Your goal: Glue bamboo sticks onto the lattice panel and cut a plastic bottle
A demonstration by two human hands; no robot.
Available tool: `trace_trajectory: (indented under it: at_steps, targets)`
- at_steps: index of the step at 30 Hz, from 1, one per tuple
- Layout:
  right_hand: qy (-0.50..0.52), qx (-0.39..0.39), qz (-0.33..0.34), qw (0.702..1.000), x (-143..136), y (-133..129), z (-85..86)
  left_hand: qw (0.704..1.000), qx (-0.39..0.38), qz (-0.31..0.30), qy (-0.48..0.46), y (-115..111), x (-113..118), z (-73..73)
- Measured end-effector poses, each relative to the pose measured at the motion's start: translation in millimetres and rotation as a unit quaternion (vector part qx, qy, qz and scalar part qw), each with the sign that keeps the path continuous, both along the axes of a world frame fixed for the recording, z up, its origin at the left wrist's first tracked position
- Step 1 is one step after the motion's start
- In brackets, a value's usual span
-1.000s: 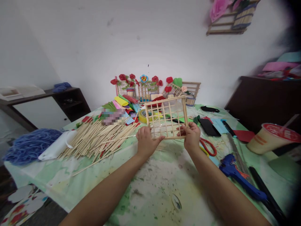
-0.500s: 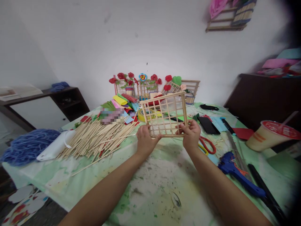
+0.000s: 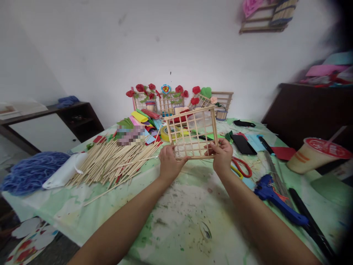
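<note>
Between my two hands stands a wooden stick lattice frame (image 3: 192, 134), upright and slightly tilted above the table. My left hand (image 3: 170, 162) grips its lower left corner, the thumb lying along the bottom edge. With thumb and fingers, my right hand (image 3: 222, 154) pinches the lower right corner. Some of the fingertips are hidden behind the frame. Just right of my right hand lie red-handled scissors (image 3: 244, 167). Through the lattice I see a roll of yellow tape (image 3: 165, 134) and clear plastic.
Loose wooden sticks (image 3: 116, 162), a white tray-like piece (image 3: 64, 171) and blue yarn (image 3: 33, 171) lie left. On the right are a blue glue gun (image 3: 278, 200), a phone (image 3: 243, 144) and a lidded drink cup (image 3: 317, 156). Paper flowers (image 3: 179, 89) stand along the wall.
The view has shifted slightly, so most things sit a little further left. Both hands keep the same hold on the lattice frame, which looks nearly unchanged in tilt.
</note>
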State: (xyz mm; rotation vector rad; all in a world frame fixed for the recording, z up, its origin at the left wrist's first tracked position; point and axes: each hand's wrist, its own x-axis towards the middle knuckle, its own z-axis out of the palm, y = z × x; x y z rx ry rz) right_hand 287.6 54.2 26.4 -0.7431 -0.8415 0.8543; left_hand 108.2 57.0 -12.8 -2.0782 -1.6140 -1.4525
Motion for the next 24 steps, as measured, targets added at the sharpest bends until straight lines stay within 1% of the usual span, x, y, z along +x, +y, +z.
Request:
trace_trajectory:
  at_steps: [8, 19, 24]
  targets:
    - [0.015, -0.024, 0.003, 1.000, 4.8, 7.0, -7.0, 1.000, -0.016, -0.006, 0.006, 1.2, -0.6, -1.2]
    - [0.014, -0.029, 0.002, 0.999, 3.1, 5.3, -3.7, 0.999, -0.039, 0.005, 0.012, -1.5, -0.1, 3.8]
    - [0.015, -0.033, 0.002, 0.999, 2.4, 5.3, -3.6, 0.999, -0.043, 0.004, 0.009, -2.5, 0.2, 3.9]
